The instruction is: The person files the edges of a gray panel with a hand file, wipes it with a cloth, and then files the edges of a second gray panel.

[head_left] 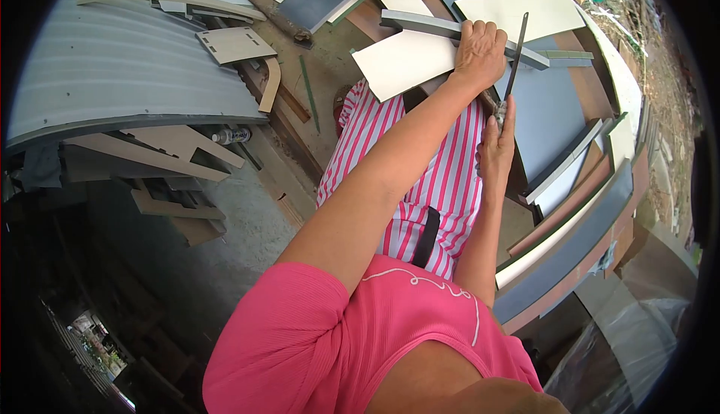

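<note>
My left hand [480,52] is closed over a long grey strip [420,25], which slants across the top of the view. My right hand [496,144] grips the wrapped handle of a thin dark blade [517,58], with one finger stretched along it. The blade points away from me and passes close by the strip, just right of my left hand. Whether it touches the strip I cannot tell. A cream panel [405,61] lies under the strip, over my striped lap.
Grey panels [540,114] and stacked boards [577,226] lie to the right. A corrugated sheet [135,54] fills the left, with cut pieces [232,43] on its edge. A bottle [231,136] lies below that edge. Plastic film [622,346] hangs at the lower right.
</note>
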A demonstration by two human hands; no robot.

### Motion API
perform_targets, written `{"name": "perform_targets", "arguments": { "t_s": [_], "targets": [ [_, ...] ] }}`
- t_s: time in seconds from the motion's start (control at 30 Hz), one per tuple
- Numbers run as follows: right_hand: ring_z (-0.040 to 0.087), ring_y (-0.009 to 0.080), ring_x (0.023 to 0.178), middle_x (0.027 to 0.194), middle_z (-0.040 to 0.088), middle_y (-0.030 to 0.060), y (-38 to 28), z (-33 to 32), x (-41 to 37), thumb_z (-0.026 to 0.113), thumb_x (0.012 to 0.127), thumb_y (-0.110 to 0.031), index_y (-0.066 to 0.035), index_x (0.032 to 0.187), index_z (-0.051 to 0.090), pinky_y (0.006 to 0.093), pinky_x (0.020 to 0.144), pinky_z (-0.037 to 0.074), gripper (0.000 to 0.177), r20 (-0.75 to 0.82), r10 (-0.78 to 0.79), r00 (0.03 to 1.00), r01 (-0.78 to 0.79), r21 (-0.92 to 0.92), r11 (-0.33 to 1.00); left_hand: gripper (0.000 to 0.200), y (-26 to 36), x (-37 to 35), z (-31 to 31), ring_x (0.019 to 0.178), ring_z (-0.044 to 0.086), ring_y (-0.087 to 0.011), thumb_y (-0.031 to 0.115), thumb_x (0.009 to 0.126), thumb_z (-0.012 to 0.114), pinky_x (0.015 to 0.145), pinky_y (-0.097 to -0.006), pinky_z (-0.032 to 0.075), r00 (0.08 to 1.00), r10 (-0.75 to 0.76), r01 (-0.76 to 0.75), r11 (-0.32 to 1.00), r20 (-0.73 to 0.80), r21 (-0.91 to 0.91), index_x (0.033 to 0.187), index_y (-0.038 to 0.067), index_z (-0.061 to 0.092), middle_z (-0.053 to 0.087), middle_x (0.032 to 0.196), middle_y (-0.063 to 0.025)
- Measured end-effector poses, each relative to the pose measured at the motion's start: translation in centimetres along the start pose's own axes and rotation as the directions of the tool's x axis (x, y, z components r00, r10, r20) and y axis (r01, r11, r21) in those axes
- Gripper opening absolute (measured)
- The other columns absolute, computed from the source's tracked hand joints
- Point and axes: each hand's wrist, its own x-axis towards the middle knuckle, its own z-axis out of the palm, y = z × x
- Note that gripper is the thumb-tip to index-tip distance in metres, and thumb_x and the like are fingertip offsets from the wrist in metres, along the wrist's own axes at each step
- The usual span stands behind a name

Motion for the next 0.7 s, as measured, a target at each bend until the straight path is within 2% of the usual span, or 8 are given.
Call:
{"name": "perform_targets", "arguments": {
  "t_s": [0.1,0.23,0.3,0.43,0.53,0.6,0.7],
  "targets": [
    [0.037,0.0060,0.058,0.072,0.048,-0.0016,-1.5,-0.4,0.0,0.049,0.102,-0.018,-0.021,0.152,0.033,0.0217,0.052,0.037,0.052,0.046,0.090,0.995,-0.092,0.024,0.996,0.018,0.0,-0.1,0.1,0.093,0.054,-0.0261,0.017,0.073,0.063,0.089,-0.0403,0.034,1.000,-0.001,0.001,1.000,0.009,-0.016,0.088,0.007,0.063,0.060,0.092,-0.0104],
    [0.037,0.0054,0.055,0.071,0.047,-0.0019,-2.8,-0.4,6.0,0.049,0.103,-0.018,-0.022,0.153,0.032,0.0217,0.049,0.036,0.053,0.063,0.006,0.998,-0.010,0.056,0.998,0.018,0.0,-0.1,0.0,0.094,0.055,-0.0260,0.018,0.074,0.063,0.090,-0.0399,0.034,1.000,0.019,-0.019,0.999,-0.007,-0.036,0.088,0.007,0.063,0.060,0.092,-0.0100],
    [0.036,0.0044,0.048,0.067,0.044,-0.0021,-4.0,-0.3,7.8,0.048,0.103,-0.023,-0.027,0.154,0.028,0.0212,0.040,0.032,0.055,0.092,0.031,0.995,-0.038,0.080,0.996,0.019,0.0,0.0,-0.2,0.094,0.055,-0.0259,0.019,0.073,0.064,0.090,-0.0396,0.034,1.000,0.008,-0.008,1.000,0.000,-0.026,0.088,0.007,0.063,0.060,0.092,-0.0098],
    [0.036,0.0041,0.051,0.069,0.045,-0.0018,-3.1,-0.3,5.5,0.047,0.103,-0.020,-0.023,0.153,0.030,0.0223,0.044,0.034,0.053,0.091,0.018,0.996,-0.028,0.111,0.993,0.018,0.1,0.0,-0.3,0.093,0.055,-0.0261,0.019,0.074,0.064,0.089,-0.0394,0.034,1.000,-0.003,0.003,1.000,0.017,-0.009,0.088,0.007,0.063,0.060,0.091,-0.0100],
    [0.038,0.0056,0.054,0.073,0.048,-0.0014,0.1,-0.5,0.5,0.045,0.103,-0.019,-0.023,0.154,0.030,0.0238,0.049,0.039,0.053,0.051,0.062,0.997,-0.061,-0.024,0.998,0.018,-0.1,0.0,0.0,0.093,0.055,-0.0261,0.019,0.074,0.064,0.089,-0.0398,0.034,1.000,-0.003,0.003,1.000,0.007,-0.005,0.088,0.007,0.063,0.061,0.091,-0.0101],
    [0.039,0.0064,0.056,0.074,0.048,-0.0009,1.2,-0.2,-1.0,0.045,0.103,-0.019,-0.022,0.153,0.031,0.0253,0.051,0.040,0.052,0.031,0.031,0.999,-0.030,-0.011,0.999,0.018,-0.1,-0.1,0.1,0.093,0.055,-0.0261,0.019,0.074,0.064,0.089,-0.0402,0.034,1.000,0.020,-0.020,1.000,0.001,-0.004,0.088,0.007,0.063,0.060,0.091,-0.0101],
    [0.039,0.0056,0.053,0.069,0.046,-0.0019,-1.4,-1.4,2.2,0.047,0.102,-0.020,-0.022,0.153,0.032,0.0235,0.048,0.037,0.053,0.062,0.008,0.998,-0.005,-0.048,0.999,0.018,-0.1,-0.1,0.4,0.092,0.055,-0.0262,0.018,0.073,0.064,0.088,-0.0408,0.034,0.999,0.031,-0.031,0.999,-0.036,-0.009,0.087,0.007,0.063,0.060,0.090,-0.0100]
  ]
}}
